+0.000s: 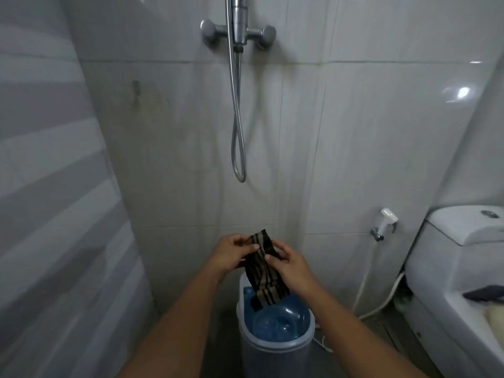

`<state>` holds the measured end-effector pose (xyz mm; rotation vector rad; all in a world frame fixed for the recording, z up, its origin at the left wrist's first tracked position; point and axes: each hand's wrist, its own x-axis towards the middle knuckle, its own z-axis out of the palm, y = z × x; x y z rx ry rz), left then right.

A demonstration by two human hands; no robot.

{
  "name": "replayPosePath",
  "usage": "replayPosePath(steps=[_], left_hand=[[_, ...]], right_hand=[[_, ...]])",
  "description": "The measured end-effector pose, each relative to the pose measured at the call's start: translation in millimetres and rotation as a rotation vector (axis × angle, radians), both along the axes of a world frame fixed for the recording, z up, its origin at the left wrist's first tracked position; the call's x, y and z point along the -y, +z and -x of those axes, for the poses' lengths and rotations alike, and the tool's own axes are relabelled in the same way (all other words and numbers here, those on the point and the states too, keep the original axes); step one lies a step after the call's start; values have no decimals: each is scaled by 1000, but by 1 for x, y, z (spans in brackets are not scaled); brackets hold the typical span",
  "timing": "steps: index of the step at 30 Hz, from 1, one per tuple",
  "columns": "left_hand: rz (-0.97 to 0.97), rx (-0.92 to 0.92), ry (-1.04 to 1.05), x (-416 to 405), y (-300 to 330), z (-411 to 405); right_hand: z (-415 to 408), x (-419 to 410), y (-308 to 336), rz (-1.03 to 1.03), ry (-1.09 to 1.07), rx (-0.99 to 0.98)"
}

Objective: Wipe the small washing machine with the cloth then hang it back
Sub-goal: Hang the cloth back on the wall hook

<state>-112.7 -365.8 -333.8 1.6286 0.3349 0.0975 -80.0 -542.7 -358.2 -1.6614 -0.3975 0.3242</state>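
Pinching striped cloth (263, 268) (both sides), left hand (230, 255), right hand (290, 261), above washing machine (275, 342), toilet (450, 257) right

We stand over the small washing machine (274, 347), which sits on the floor at six o'clock, against the tiled wall (313, 148). Both our hands meet just above its far rim: the left hand (231, 255) at eleven o'clock of it, the right hand (291, 261) at one o'clock, the cloth (266, 271) between them and hanging down over the lid. At twelve o'clock the shower mixer (237, 32) is on the wall, its hose (237, 126) looping down below it. At three o'clock stands the toilet (458, 252), with the bidet sprayer (386, 218) on the wall between it and us. A sink (469, 317) lies at four o'clock, in front of the toilet.
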Motion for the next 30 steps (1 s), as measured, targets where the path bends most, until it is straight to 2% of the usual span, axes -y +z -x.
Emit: replayPosePath(steps=[3,5,10,12,18,22,26,30], left_hand=[[-87,89,-5,9,37,7],[-124,146,6,13,54,12],[-187,258,46,19,86,23],[-235,319,54,20,98,26],[-232,369,-1,18,131,34],[-219,382,-64,5,160,41],[-389,445,-92,-10,202,50],[-556,516,-58,-40,240,58]], right_hand=[[3,7,37,-56,-60,-52],[2,10,60,-32,-98,-15],[-6,11,116,276,-177,301],[-7,9,139,322,-159,368],[2,7,192,120,10,393],[2,4,212,-4,148,319],[-1,-12,229,-87,250,266],[-2,-36,251,-40,275,376]])
